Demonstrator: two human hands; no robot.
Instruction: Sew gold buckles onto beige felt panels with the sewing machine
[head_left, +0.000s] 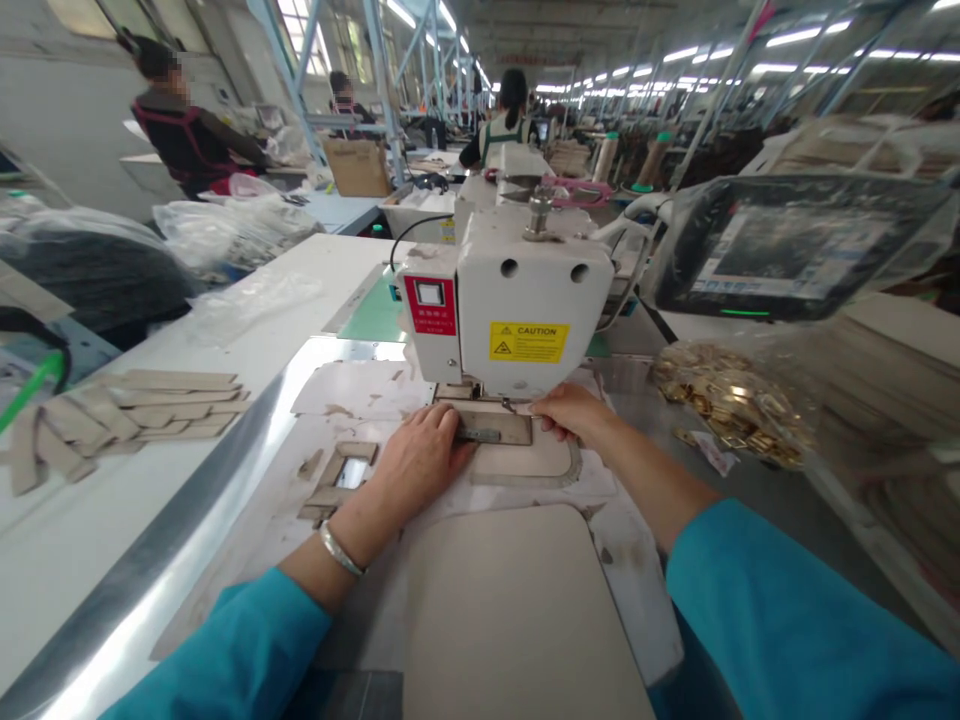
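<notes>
Rightward, bag (776,365) holds fittings (739,405); left hand (415,458) flat on clamp (514,427), right hand (574,412) seemingly pinched.

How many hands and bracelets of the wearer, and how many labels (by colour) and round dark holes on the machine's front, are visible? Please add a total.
Hands: 2 (left hand, right hand)
Silver bracelet: 1
Red label: 1
Yellow label: 1
Round dark holes: 2 (left hole, right hole)
Total: 7

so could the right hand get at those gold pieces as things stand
Probably yes: the gold pieces lie to the right of the right hand, with no obstacle visible between, though clear plastic covers many.
</notes>
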